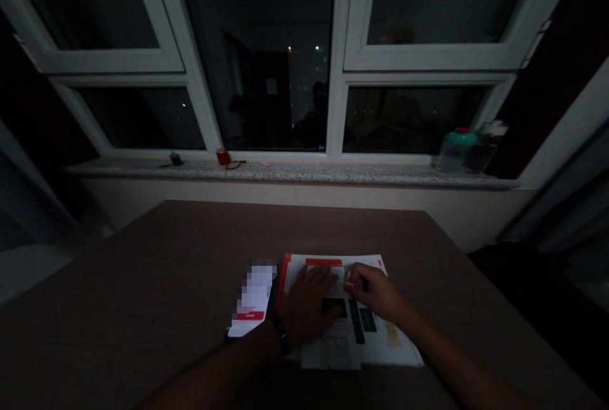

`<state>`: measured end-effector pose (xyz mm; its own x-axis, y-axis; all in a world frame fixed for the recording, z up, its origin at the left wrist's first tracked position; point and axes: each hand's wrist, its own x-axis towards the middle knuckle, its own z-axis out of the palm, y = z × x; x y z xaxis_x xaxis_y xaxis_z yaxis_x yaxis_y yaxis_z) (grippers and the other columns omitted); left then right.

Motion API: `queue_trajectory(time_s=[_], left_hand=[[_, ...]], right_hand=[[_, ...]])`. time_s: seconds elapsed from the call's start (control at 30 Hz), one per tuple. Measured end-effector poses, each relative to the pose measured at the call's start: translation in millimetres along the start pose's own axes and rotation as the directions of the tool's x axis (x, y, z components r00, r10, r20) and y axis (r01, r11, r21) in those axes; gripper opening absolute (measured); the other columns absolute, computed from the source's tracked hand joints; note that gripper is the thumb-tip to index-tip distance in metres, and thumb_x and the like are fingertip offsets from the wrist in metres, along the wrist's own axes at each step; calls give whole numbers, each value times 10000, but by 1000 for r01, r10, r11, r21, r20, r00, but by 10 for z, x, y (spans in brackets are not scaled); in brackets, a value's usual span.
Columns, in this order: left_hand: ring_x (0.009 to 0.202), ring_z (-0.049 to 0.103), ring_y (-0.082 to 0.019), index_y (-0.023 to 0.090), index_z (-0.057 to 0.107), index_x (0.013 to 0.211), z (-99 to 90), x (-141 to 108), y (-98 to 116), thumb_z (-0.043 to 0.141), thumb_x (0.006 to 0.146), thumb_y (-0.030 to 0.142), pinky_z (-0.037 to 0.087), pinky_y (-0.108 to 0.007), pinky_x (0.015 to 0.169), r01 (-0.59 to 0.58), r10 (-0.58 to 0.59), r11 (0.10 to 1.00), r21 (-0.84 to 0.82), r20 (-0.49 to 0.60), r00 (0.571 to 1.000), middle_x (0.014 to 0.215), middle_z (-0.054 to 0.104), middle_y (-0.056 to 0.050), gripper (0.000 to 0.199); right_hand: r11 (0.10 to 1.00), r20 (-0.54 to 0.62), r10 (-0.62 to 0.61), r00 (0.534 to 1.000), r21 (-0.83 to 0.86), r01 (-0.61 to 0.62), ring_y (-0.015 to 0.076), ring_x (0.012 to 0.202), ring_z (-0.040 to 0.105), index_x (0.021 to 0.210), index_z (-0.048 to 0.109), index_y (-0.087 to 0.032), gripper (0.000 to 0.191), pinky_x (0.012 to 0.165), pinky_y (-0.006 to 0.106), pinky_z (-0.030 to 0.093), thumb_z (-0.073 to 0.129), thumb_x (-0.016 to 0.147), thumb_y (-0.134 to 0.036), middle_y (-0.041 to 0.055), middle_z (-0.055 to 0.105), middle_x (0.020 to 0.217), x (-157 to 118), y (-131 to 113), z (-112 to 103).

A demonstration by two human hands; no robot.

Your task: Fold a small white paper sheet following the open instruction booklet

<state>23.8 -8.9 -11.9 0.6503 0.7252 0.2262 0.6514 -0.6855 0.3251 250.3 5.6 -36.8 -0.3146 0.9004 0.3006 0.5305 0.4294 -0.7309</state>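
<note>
As left hand [311, 299] touches booklet [387, 354], right hand [375, 289] curls.

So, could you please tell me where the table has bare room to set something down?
The table looks bare left of the phone, between the printed papers and the far edge, and right of the right forearm. It is crowded at the papers, where the left hand and right hand rest, phone alongside.
</note>
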Motion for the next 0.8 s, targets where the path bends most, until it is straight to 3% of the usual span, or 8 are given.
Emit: queue_trajectory(time_s=[0.07, 0.17, 0.33, 0.53, 0.8], left_hand=[[1402, 337, -315, 200, 409, 1426, 26, -3, -30, 631, 866, 340, 213, -569, 1166, 13, -13, 1000, -6, 4, 1000, 1504, 411, -127, 619], [1404, 325, -318, 208, 396, 1428, 62, -11, -75, 659, 823, 294, 236, -558, 1165, 24, -26, 999, -27, -76, 997, 1513, 391, -118, 665], [1407, 306, -320, 241, 373, 1423, 112, -14, -100, 672, 800, 255, 298, -542, 1145, 28, -41, 996, -84, -156, 987, 1528, 344, -106, 692], [1346, 388, -309, 208, 382, 1381, 105, 11, -117, 622, 804, 206, 347, -520, 1110, 77, -103, 990, -119, -231, 968, 1445, 426, -126, 625], [1225, 500, -308, 193, 395, 1357, 104, 23, -155, 594, 806, 210, 373, -510, 1057, 140, -148, 989, -49, -266, 953, 1299, 552, -125, 586]], right_hand=[[1000, -33, 2, 999, -5, -2, 146, 660, 525, 760, 529, -219, 119, 600, 246, 397, 605, 851, -238, -14, 592, 745, 5, -1, -8], [999, -49, -50, 998, 1, 50, 164, 737, 560, 801, 544, -223, 90, 673, 271, 431, 603, 865, -244, 2, 611, 809, -1, -47, -35], [983, 47, -182, 982, 18, 182, 194, 905, 597, 835, 573, -232, 69, 836, 315, 436, 635, 859, -215, 19, 649, 903, -24, -117, -61], [996, -54, -66, 996, -60, 62, 197, 853, 603, 802, 579, -229, 77, 781, 311, 445, 628, 838, -182, 18, 639, 874, -5, -47, -44], [997, -87, -37, 996, -71, 31, 192, 818, 598, 791, 572, -226, 79, 745, 296, 444, 627, 822, -179, 16, 629, 852, -3, -44, -45]])
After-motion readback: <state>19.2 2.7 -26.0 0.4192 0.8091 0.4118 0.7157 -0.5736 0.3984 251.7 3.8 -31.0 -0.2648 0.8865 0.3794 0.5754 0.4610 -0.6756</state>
